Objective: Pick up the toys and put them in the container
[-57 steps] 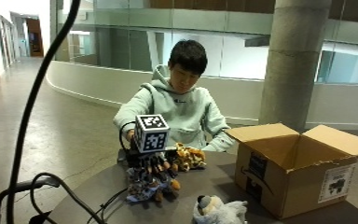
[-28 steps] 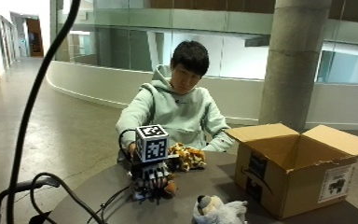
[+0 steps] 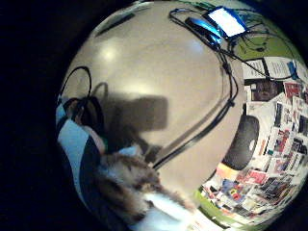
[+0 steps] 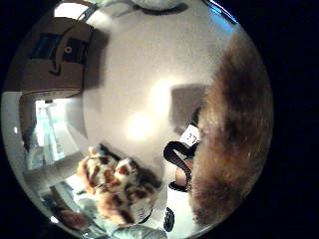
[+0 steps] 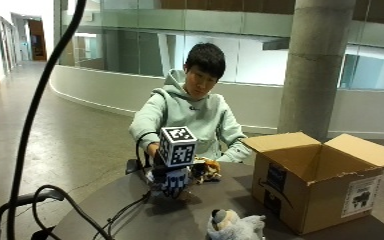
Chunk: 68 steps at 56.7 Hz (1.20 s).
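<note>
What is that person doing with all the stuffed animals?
The person is tidying toys into the open cardboard box. The gloved right hand is down on the table, over a furry brown toy. A spotted plush lies just behind it, and a grey plush waits near the box. No toy shows inside the box yet.

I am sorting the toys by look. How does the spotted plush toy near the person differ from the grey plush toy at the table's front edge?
The spotted plush toy is orange-brown with dark patches; the grey plush toy is pale grey. The spotted one lies beside the gloved right hand; the grey one sits near the cardboard box. Both rest on the table, outside the box.
</note>
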### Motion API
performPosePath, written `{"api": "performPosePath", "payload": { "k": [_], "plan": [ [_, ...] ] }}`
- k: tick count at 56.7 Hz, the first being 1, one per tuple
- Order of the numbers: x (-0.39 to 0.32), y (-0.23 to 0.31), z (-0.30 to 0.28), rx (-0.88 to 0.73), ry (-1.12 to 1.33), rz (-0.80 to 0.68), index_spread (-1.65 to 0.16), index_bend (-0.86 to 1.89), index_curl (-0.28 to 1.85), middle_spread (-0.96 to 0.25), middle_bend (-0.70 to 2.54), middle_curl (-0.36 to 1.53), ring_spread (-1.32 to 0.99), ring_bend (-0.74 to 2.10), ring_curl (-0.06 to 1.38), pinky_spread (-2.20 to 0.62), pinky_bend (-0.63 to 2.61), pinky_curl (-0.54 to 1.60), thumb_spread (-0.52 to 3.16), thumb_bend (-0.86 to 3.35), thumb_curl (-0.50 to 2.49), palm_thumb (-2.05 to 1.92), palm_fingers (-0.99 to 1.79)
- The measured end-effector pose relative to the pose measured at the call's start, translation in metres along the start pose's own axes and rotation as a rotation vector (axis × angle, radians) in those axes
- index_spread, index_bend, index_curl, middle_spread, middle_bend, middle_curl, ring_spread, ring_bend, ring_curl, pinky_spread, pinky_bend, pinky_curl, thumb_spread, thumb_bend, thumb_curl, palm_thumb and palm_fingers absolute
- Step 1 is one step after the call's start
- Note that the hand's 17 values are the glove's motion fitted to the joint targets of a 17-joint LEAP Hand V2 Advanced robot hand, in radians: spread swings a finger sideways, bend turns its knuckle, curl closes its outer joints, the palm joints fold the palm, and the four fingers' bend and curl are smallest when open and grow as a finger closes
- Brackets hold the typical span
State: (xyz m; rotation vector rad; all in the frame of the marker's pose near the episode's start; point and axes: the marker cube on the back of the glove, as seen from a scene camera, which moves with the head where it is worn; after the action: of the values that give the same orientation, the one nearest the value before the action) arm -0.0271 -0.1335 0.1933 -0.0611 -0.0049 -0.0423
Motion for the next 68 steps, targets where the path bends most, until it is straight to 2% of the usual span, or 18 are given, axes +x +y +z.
{"api": "performPosePath", "payload": {
  "k": [11,21,29,36,41,50,52,55,57,60,61,62,63,65,68],
  "plan": [
    [-0.02,0.016,-0.072,0.012,-0.004,-0.039,-0.24,0.98,0.72,-0.29,0.93,0.67,-0.33,1.2,0.57,-0.31,0.85,0.52,0.67,0.06,0.8,0.5,1.16],
    [-0.056,0.03,-0.168,0.141,0.006,-0.096,-0.22,0.99,0.75,-0.28,0.98,0.71,-0.31,1.25,0.58,-0.31,0.9,0.54,0.6,0.04,0.87,0.5,1.14],
    [-0.107,0.034,-0.234,0.322,0.014,-0.121,-0.21,1.01,0.76,-0.27,0.99,0.74,-0.3,1.27,0.58,-0.31,0.91,0.55,0.57,0.03,0.93,0.49,1.13],
    [-0.163,0.028,-0.281,0.443,-0.052,-0.21,-0.21,1.01,0.77,-0.26,1.0,0.75,-0.3,1.29,0.58,-0.31,0.92,0.56,0.55,0.03,0.97,0.5,1.13],
    [-0.204,0.02,-0.299,0.554,-0.124,-0.268,-0.2,1.02,0.78,-0.25,1.01,0.76,-0.3,1.3,0.57,-0.31,0.92,0.56,0.54,0.03,1.0,0.5,1.12],
    [-0.264,-0.001,-0.307,0.749,-0.214,-0.281,-0.2,1.02,0.79,-0.25,1.0,0.77,-0.29,1.3,0.57,-0.31,0.92,0.57,0.53,0.02,1.06,0.5,1.09],
    [-0.275,-0.007,-0.304,0.75,-0.225,-0.277,-0.2,1.01,0.79,-0.25,1.0,0.78,-0.29,1.3,0.56,-0.31,0.92,0.56,0.53,0.01,1.07,0.49,1.08],
    [-0.29,-0.022,-0.296,0.652,-0.261,-0.279,-0.2,1.0,0.8,-0.26,0.98,0.78,-0.29,1.3,0.56,-0.3,0.91,0.56,0.56,0.0,1.08,0.48,1.02],
    [-0.298,-0.03,-0.29,0.546,-0.278,-0.278,-0.21,0.99,0.81,-0.26,0.96,0.78,-0.29,1.29,0.56,-0.29,0.9,0.57,0.58,-0.01,1.08,0.46,0.93],
    [-0.303,-0.038,-0.279,0.379,-0.274,-0.259,-0.2,0.88,0.83,-0.26,0.87,0.78,-0.29,1.29,0.57,-0.26,0.85,0.57,0.68,-0.03,1.04,0.4,0.53],
    [-0.303,-0.041,-0.276,0.335,-0.266,-0.25,-0.2,0.77,0.8,-0.23,0.73,0.73,-0.27,1.06,0.52,-0.21,0.87,0.58,0.81,-0.12,0.95,0.23,-0.07],
    [-0.303,-0.044,-0.273,0.305,-0.255,-0.242,-0.19,0.76,0.84,-0.22,0.71,0.74,-0.24,1.03,0.57,-0.19,0.92,0.64,0.86,-0.11,0.92,0.2,-0.22],
    [-0.302,-0.046,-0.271,0.289,-0.244,-0.238,-0.19,0.64,0.79,-0.18,0.61,0.69,-0.2,0.85,0.52,-0.16,0.95,0.63,0.87,-0.15,0.88,0.09,-0.54],
    [-0.301,-0.048,-0.268,0.282,-0.229,-0.243,-0.2,0.47,0.69,-0.14,0.48,0.63,-0.16,0.65,0.44,-0.12,0.93,0.56,0.9,-0.14,0.82,0.01,-0.62],
    [-0.298,-0.048,-0.265,0.273,-0.227,-0.259,-0.21,0.31,0.59,-0.1,0.34,0.56,-0.12,0.46,0.33,-0.07,0.87,0.49,0.95,-0.1,0.75,-0.05,-0.52]
  ]
}}
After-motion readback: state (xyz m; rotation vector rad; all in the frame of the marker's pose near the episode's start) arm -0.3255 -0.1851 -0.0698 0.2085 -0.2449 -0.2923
